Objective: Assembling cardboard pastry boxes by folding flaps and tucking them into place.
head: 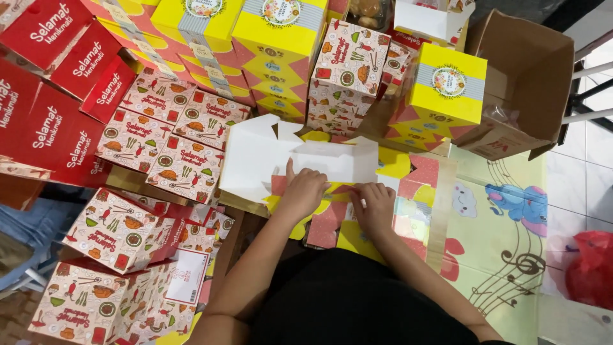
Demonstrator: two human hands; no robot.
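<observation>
A flat, unfolded cardboard box blank (332, 160), white inside with yellow and pink printed flaps, lies on the floor in front of me. My left hand (301, 191) presses down on its lower edge with fingers curled over a flap. My right hand (375, 206) pinches a fold of the same blank just to the right. Both forearms reach forward over my black clothing.
Assembled yellow boxes (447, 89) and white patterned boxes (348, 70) are stacked behind the blank. Red boxes (57, 96) pile up at the left, more patterned boxes (118, 233) at lower left. An open brown carton (530, 70) sits upper right, a red bag (590, 268) at right.
</observation>
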